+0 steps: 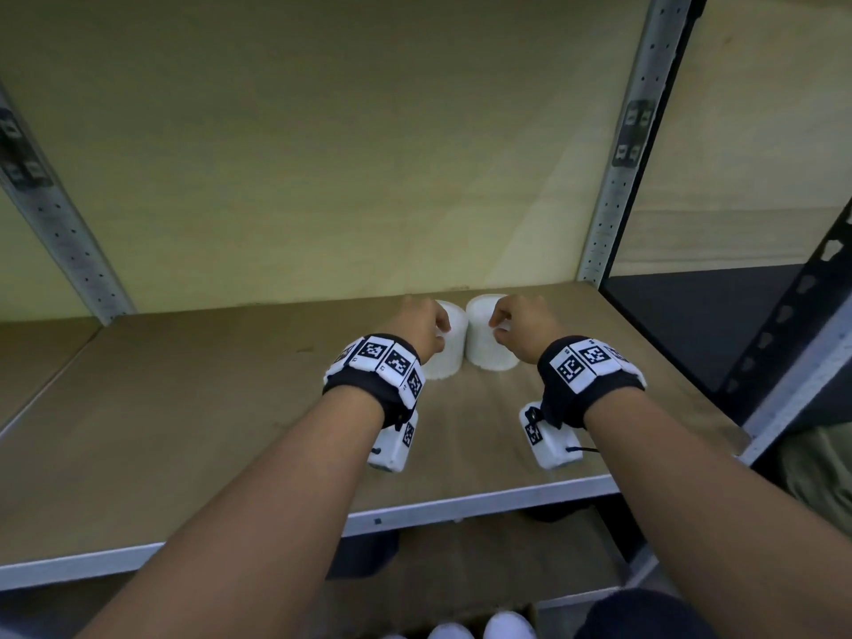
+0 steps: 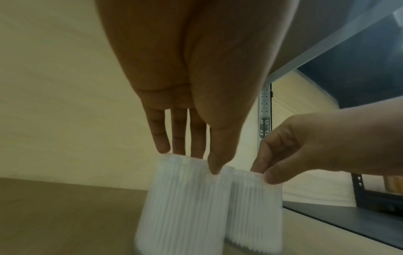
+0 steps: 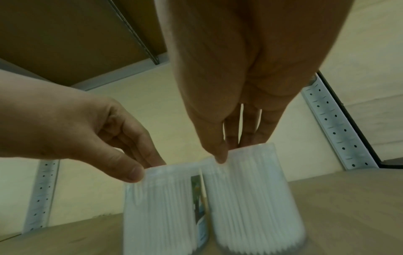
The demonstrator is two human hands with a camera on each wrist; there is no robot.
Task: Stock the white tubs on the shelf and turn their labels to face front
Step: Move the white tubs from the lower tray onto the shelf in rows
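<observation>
Two white ribbed tubs stand side by side, almost touching, near the back of the brown shelf (image 1: 230, 408). My left hand (image 1: 422, 325) grips the top rim of the left tub (image 1: 445, 362) from above, thumb in front and fingers behind. In the same way my right hand (image 1: 516, 320) pinches the rim of the right tub (image 1: 484, 348). In the left wrist view my left hand (image 2: 191, 160) holds the left tub (image 2: 185, 207) next to the right tub (image 2: 255, 210). In the right wrist view a coloured label (image 3: 197, 188) on the left tub (image 3: 159, 207) faces the right tub (image 3: 250, 198), held by my right hand (image 3: 233, 151).
A pale back wall (image 1: 322, 154) closes the shelf behind the tubs. Perforated metal uprights stand at left (image 1: 60, 232) and right (image 1: 622, 177). The shelf's grey front rail (image 1: 461, 505) runs below my wrists. A dark shelving unit (image 1: 760, 339) stands to the right.
</observation>
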